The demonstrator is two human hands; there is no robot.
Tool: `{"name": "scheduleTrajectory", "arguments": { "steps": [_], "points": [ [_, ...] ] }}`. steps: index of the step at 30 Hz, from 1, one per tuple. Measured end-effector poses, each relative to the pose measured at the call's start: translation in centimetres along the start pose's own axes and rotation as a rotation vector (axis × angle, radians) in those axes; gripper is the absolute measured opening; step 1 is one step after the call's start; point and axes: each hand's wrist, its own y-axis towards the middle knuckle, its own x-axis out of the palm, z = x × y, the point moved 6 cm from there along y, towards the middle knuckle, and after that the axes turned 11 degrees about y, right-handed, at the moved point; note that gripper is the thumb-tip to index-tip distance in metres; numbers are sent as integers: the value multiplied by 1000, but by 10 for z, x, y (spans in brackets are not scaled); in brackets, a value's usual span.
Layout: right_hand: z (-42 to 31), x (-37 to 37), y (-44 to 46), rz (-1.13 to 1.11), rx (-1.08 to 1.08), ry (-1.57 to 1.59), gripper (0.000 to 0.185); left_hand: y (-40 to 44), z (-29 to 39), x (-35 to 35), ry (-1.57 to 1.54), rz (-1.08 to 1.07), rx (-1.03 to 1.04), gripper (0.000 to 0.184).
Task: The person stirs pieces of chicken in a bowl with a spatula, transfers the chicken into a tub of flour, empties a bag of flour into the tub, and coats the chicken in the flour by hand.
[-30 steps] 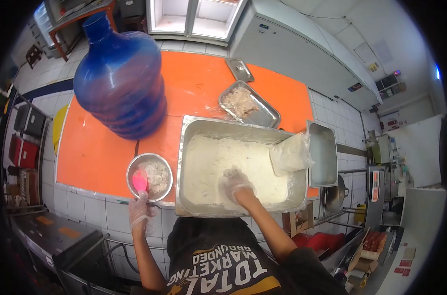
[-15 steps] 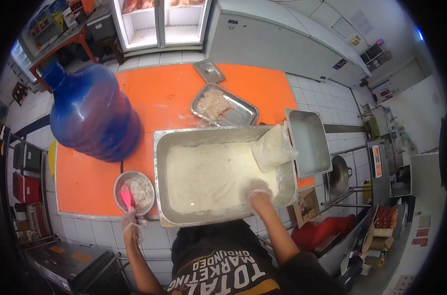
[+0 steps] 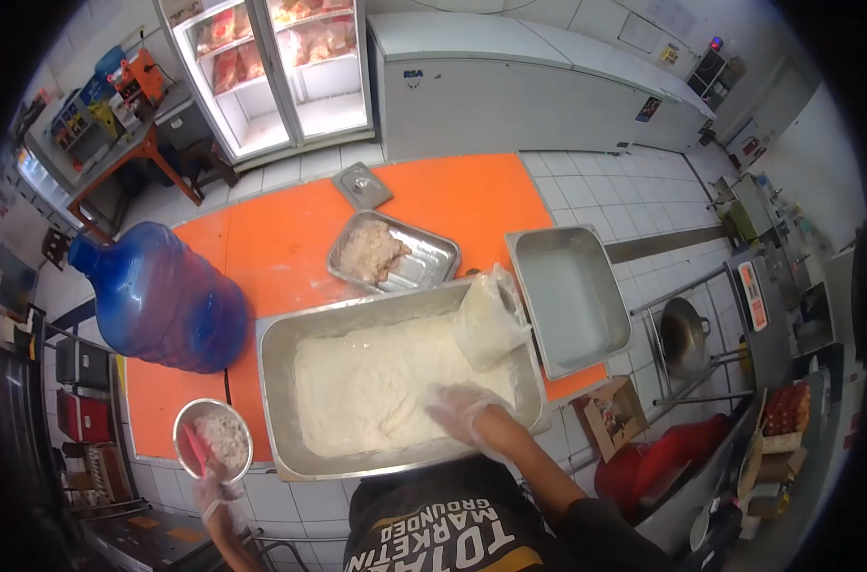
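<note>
My left hand (image 3: pixel 219 498), in a clear plastic glove, is closed round the handle of a pink spoon (image 3: pixel 197 446) at the near rim of a round metal bowl (image 3: pixel 245 427). A pale, lumpy mixture (image 3: pixel 225 437) lies in that bowl. My right hand (image 3: pixel 467 415), also gloved, rests open with fingers stretched on white flour-like powder (image 3: pixel 357 386). The powder covers the bottom of a large, deep metal tray (image 3: pixel 279 419). A clear plastic bag (image 3: pixel 490 319) holding something pale leans in the tray's far right corner.
On the orange table (image 3: pixel 290 224) stand a big blue water jug (image 3: pixel 171 300), a smaller metal tray (image 3: pixel 438 259) with pale, raw-looking food, and a metal lid (image 3: pixel 364 186). A deep metal pan (image 3: pixel 569 300) with cloudy liquid sits right. A cardboard box (image 3: pixel 610 419) stands below.
The view has shifted. My right hand has moved left across the powder and now shows flat and clear. My left hand stays at the bowl, and the pink spoon has tilted towards its left side.
</note>
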Motion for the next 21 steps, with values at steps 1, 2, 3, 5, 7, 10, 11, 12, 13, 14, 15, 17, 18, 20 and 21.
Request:
{"name": "scheduleTrajectory", "arguments": {
  "steps": [1, 2, 3, 5, 7, 10, 11, 12, 13, 14, 15, 17, 18, 20, 21],
  "points": [
    [2, -3, -7, 72, -105, 45, 51, -17, 18, -4, -52, 43, 0, 36],
    [4, -14, -15, 143, -207, 92, 52, -39, 38, -2, -53, 57, 12, 36],
    [6, -30, -26, 147, -221, 96, 52, -76, 82, 11, -42, 64, 37, 34],
    [20, -53, -49, -43, -114, 100, 53, -105, 129, 42, -25, 73, 81, 31],
    [51, -75, -72, 92, -229, 167, 40, -122, 153, 76, 119, 9, 26, 30],
    [94, -99, -97, -46, -150, 128, 52, -166, 211, 171, 200, -186, 197, 26],
    [102, -110, -110, -50, -203, 72, 46, -191, 244, 212, 316, -262, 212, 23],
    [111, -118, -121, -46, -231, 47, 43, -194, 246, 241, 264, -344, 304, 25],
    [121, -125, -133, -41, -260, 22, 40, -204, 260, 280, 207, -467, 333, 29],
    [138, -130, -140, -27, -156, 114, 44, -214, 272, 318, 258, -483, 348, 29],
    [156, -134, -148, -3, -53, 208, 48, -225, 289, 360, 330, -718, 385, 30],
    [190, -130, -162, 55, 13, 374, 48, -273, 329, 426, 246, -876, 436, 31],
    [208, -127, -168, 84, 38, 457, 48, -273, 324, 459, 289, -919, 417, 31],
    [241, -115, -179, 137, 72, 612, 47, -280, 324, 515, 392, -898, 593, 34],
    [256, -108, -185, 163, 88, 686, 47, -283, 319, 538, 405, -914, 605, 34]
  ]
}}
